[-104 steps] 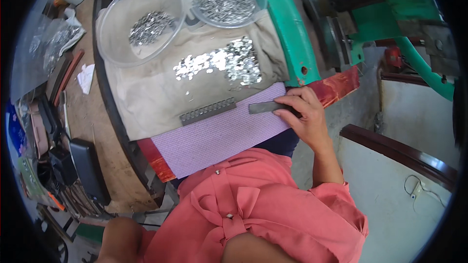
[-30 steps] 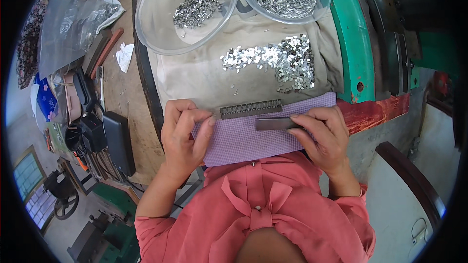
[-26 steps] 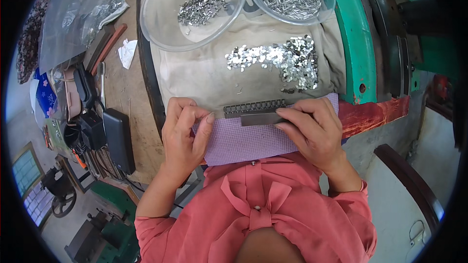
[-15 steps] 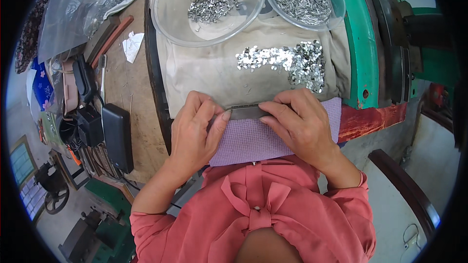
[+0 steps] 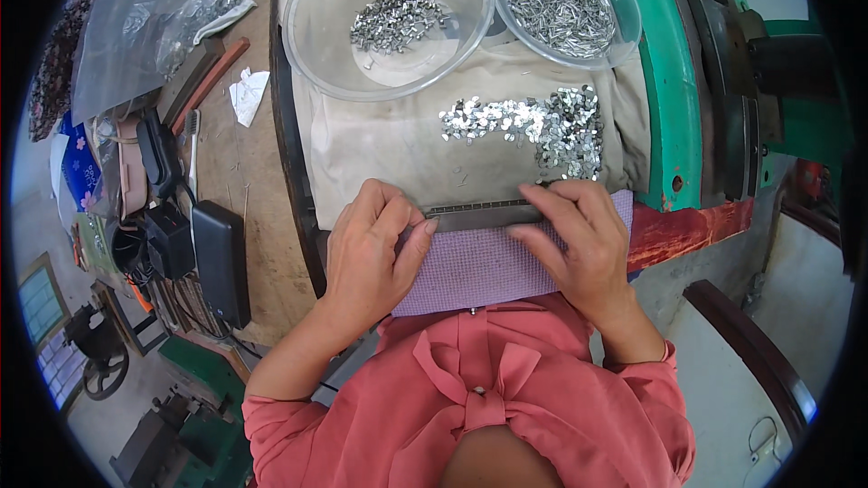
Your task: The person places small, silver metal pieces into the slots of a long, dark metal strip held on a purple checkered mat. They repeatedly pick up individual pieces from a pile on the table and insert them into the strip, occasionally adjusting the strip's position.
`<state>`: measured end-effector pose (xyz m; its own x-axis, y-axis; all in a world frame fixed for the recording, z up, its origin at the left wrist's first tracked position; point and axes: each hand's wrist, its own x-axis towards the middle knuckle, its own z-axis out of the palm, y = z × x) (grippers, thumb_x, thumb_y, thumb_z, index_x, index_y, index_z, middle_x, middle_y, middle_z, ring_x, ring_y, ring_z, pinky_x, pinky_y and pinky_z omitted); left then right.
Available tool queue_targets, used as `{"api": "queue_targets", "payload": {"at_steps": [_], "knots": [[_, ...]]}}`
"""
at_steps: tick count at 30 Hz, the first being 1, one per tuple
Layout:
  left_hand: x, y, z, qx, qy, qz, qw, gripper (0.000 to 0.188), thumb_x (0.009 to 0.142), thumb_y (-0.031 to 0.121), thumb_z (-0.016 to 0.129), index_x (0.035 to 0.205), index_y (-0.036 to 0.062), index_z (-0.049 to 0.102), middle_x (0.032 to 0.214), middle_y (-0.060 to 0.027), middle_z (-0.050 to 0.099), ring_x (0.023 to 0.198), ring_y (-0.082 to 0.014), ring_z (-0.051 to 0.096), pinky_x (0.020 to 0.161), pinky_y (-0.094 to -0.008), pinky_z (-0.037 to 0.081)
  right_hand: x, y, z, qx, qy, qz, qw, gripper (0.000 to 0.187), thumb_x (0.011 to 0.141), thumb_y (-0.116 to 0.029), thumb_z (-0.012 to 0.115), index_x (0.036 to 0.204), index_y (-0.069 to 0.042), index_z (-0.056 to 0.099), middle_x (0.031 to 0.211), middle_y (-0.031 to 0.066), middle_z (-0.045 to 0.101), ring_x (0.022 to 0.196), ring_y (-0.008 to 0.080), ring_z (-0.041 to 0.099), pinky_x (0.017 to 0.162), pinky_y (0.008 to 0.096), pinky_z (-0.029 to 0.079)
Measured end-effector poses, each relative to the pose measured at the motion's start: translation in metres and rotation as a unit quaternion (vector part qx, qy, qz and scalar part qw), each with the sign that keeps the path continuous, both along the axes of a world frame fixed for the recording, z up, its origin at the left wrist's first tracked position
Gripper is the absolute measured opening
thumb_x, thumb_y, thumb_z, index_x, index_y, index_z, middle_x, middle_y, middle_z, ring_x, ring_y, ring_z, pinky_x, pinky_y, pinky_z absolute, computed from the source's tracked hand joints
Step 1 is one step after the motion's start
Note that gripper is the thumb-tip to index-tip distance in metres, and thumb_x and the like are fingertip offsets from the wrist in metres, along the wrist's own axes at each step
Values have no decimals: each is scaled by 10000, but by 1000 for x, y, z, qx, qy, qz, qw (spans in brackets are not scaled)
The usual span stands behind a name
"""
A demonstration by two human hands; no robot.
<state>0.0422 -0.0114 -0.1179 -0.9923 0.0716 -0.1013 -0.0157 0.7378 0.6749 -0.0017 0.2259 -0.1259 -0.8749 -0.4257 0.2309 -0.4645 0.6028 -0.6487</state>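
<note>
A narrow dark metal bar (image 5: pixel 484 217) with a row of small slots or marks along its far edge lies crosswise in front of me. My left hand (image 5: pixel 372 239) is closed on its left end, thumb on the near side and fingers bent. Around the right end, my right hand (image 5: pixel 580 239) has its thumb and index finger apart, one on each side of the bar. Beyond the bar, small shiny flat metal pieces (image 5: pixel 570 131) are spread on a beige cloth (image 5: pixel 371 149). Beneath and nearer me is a purple checked cloth (image 5: pixel 470 267).
Two clear plastic bowls stand at the back: the larger bowl (image 5: pixel 312 77) holds short metal bits, the smaller bowl (image 5: pixel 624 45) thin metal pins. Green machinery (image 5: pixel 674 126) borders the right. On the left wooden bench (image 5: pixel 271 262) lie a black case (image 5: pixel 220 262), a toothbrush (image 5: pixel 193 149) and plastic bags (image 5: pixel 117 45).
My right hand has loosened and shifted slightly right, with its thumb and index finger parting, so more of the bar shows. The left hand keeps its hold.
</note>
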Motion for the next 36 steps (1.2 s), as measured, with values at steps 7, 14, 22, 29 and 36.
{"api": "queue_targets", "payload": {"at_steps": [7, 14, 22, 29, 36], "knots": [[-2, 2, 3, 17, -33, 23, 999, 183, 813, 107, 775, 867, 26, 620, 940, -117, 567, 775, -321, 586, 672, -418, 468, 10, 7, -14, 12, 28, -37, 999, 366, 738, -141, 841, 1081, -56, 744, 901, 57, 619, 803, 250, 595, 667, 365, 473], [6, -4, 0, -13, 30, -65, 997, 295, 748, 74, 801, 1018, 29, 691, 980, -113, 600, 794, -265, 595, 673, -363, 477, 13, 17, -20, -45, 35, 4, 998, 342, 725, -136, 846, 1047, -79, 748, 958, 42, 666, 815, 246, 619, 685, 368, 476], [5, -2, 7, -103, 130, -135, 977, 323, 701, 120, 817, 1000, 70, 706, 982, -86, 650, 843, -269, 619, 712, -378, 451, 15, 25, -16, -51, 69, 28, 996, 321, 724, -118, 816, 1029, -91, 718, 974, 46, 665, 835, 255, 627, 704, 381, 485], [-10, 12, 14, -137, 156, -197, 958, 302, 716, 129, 800, 995, 73, 698, 1004, -51, 656, 857, -226, 629, 739, -358, 437, 22, 39, -19, -63, 65, 14, 996, 278, 785, -146, 789, 1041, -84, 702, 988, 45, 654, 854, 247, 632, 732, 373, 518], [-64, 67, 62, -140, 286, -301, 899, 286, 742, 133, 770, 1004, 66, 678, 1019, -47, 647, 847, -203, 615, 719, -342, 435, 16, 94, 22, -63, 180, -83, 978, 292, 753, -143, 838, 1015, -70, 729, 949, 72, 690, 770, 254, 680, 645, 344, 545]]}}
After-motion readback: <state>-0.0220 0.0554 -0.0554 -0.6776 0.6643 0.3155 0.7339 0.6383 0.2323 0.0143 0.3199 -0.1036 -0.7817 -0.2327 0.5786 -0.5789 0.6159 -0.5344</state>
